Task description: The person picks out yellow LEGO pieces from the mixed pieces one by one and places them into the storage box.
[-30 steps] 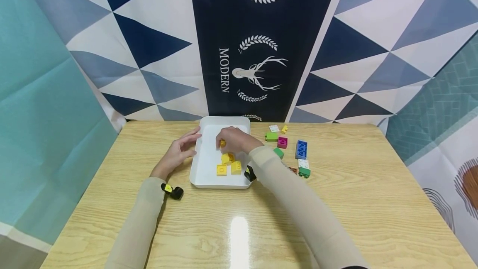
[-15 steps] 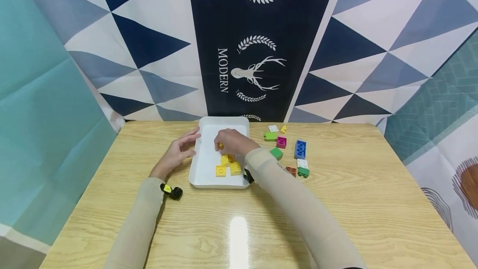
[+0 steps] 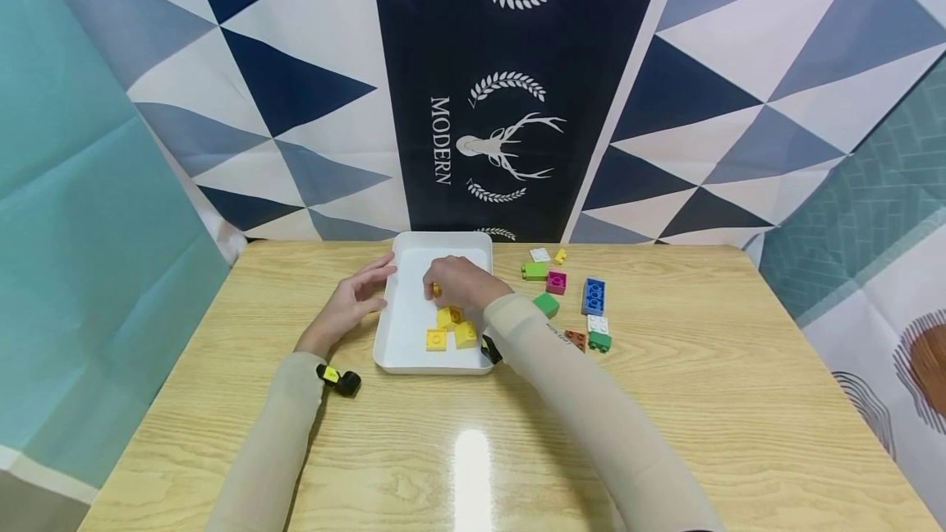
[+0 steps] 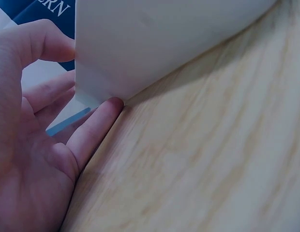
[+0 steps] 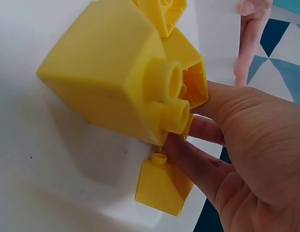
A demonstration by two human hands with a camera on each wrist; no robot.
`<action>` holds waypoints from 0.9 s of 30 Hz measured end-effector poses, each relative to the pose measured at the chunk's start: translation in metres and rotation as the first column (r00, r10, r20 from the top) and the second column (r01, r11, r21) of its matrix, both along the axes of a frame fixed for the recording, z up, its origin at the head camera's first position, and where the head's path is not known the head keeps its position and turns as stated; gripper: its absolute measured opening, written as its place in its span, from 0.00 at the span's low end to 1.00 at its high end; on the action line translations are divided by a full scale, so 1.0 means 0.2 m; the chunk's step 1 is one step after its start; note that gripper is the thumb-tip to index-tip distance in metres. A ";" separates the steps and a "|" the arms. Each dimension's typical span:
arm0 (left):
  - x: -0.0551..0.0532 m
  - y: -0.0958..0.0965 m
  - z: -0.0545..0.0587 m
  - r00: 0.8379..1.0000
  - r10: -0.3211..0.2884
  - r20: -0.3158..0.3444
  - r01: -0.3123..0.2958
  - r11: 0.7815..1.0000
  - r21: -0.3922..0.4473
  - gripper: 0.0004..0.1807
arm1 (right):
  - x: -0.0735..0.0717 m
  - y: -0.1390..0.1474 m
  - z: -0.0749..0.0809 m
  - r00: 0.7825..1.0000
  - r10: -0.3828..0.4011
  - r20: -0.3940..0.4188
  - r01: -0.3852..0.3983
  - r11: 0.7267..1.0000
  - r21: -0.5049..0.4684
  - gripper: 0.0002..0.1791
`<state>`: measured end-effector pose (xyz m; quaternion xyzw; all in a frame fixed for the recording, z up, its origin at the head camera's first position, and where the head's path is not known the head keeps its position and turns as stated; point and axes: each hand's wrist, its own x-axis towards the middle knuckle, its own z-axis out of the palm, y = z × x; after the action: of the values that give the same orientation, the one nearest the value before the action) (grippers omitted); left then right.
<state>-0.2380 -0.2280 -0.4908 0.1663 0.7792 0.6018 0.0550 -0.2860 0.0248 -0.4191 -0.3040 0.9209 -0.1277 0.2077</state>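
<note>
My right hand (image 3: 460, 279) reaches into a white tray (image 3: 395, 366), its curled fingertips holding a small yellow toy building brick (image 3: 437, 290). Most of that brick is hidden by the fingers in the right wrist view. Nearer to me in the tray lie a square yellow brick (image 3: 436, 339), a yellow brick with a hollow underside (image 3: 447, 317) and a bigger yellow brick (image 5: 101, 63). Another yellow brick (image 5: 162, 188) sits beside the right fingers. My left hand (image 3: 346, 308) rests its fairly straight fingers and thumb against the tray's left side wall (image 4: 140, 43).
Loose bricks lie on the wooden table (image 3: 665, 401) right of the tray: a lime one (image 3: 534, 271), a magenta one (image 3: 557, 282), a blue one (image 3: 594, 296), a green one (image 3: 546, 304) and several others. A patterned cloth (image 3: 310, 105) hangs behind the table.
The right forearm has shifted slightly to the left, uncovering more of the green and brown bricks. Both hands otherwise stay nearly in place at the tray.
</note>
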 end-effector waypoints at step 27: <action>0.01 0.01 0.00 1.000 0.003 -0.017 -0.003 1.000 0.000 0.33 | 0.02 0.00 0.11 0.992 0.002 0.125 -0.014 0.995 0.096 0.09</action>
<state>-0.2368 -0.2268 -0.4907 0.1702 0.7797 0.6007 0.0476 -0.2822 0.0240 -0.3974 -0.2887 0.9100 -0.1007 0.2800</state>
